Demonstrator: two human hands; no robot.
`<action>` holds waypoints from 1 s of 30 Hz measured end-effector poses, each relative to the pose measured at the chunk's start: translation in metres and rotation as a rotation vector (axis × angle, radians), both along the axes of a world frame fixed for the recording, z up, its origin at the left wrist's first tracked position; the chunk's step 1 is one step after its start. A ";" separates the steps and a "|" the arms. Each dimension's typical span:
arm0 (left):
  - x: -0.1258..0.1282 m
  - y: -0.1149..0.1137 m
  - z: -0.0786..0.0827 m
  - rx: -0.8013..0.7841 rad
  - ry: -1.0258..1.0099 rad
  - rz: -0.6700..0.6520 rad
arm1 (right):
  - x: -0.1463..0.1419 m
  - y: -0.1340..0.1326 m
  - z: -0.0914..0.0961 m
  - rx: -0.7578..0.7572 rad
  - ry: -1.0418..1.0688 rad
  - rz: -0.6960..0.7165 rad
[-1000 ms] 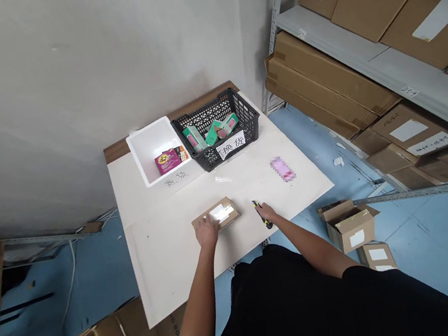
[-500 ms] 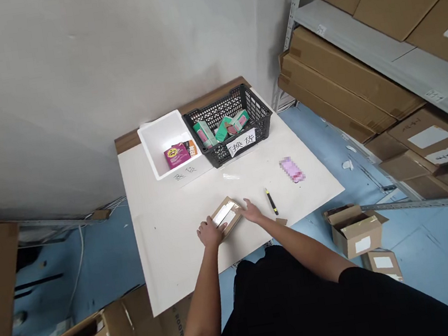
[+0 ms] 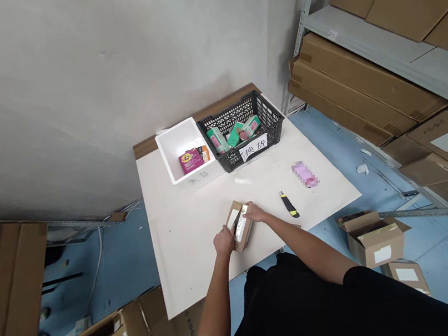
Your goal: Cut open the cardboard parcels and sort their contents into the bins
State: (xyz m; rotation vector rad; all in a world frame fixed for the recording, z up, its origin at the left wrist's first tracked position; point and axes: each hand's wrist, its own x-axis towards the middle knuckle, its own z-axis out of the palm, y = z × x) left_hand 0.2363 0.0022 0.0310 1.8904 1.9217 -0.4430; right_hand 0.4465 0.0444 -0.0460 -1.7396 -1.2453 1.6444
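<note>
A small cardboard box (image 3: 243, 239) with tape and a white label lies near the front of the white table (image 3: 184, 241). Its top is parted along a dark gap. My left hand (image 3: 224, 241) is closed on the left side of the box, at the parted top. With the fingers of my right hand (image 3: 255, 212), I grip the far right edge, where shiny tape shows. What is inside the box cannot be made out. Right of my right hand lies a black and yellow utility knife (image 3: 289, 205).
At the back stand a white foam box (image 3: 175, 178) holding a purple carton (image 3: 190, 161) and a black plastic crate (image 3: 233, 161) with green cartons. A pixelated pink item (image 3: 304, 174) lies on the right. Shelves with cartons (image 3: 356, 92) flank the table; an open carton (image 3: 375, 238) sits on the floor.
The box top has gone from flat and closed to parted, with a gap between its flaps. My right hand has moved onto the box's edge. The view has shifted slightly.
</note>
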 end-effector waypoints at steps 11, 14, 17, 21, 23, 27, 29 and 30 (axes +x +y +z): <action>-0.026 -0.002 0.007 -0.083 -0.216 0.056 | 0.001 -0.001 0.024 -0.025 -0.104 -0.011; -0.018 -0.013 0.004 -0.039 -0.247 0.122 | -0.028 -0.020 0.027 0.004 -0.338 -0.027; -0.011 -0.020 0.002 0.006 -0.293 0.178 | -0.050 -0.035 0.027 0.027 -0.405 -0.065; -0.008 -0.021 0.000 0.044 -0.313 0.224 | -0.043 -0.039 0.020 0.053 -0.327 -0.091; -0.005 -0.021 -0.001 0.042 -0.304 0.225 | -0.032 -0.037 0.017 0.078 -0.262 -0.086; 0.001 -0.022 -0.005 0.049 -0.304 0.223 | -0.016 -0.037 0.018 0.108 -0.165 -0.105; 0.002 -0.022 -0.008 0.051 -0.307 0.230 | -0.013 -0.038 0.021 0.122 -0.117 -0.116; 0.000 -0.022 -0.009 0.053 -0.309 0.236 | -0.011 -0.039 0.023 0.126 -0.092 -0.120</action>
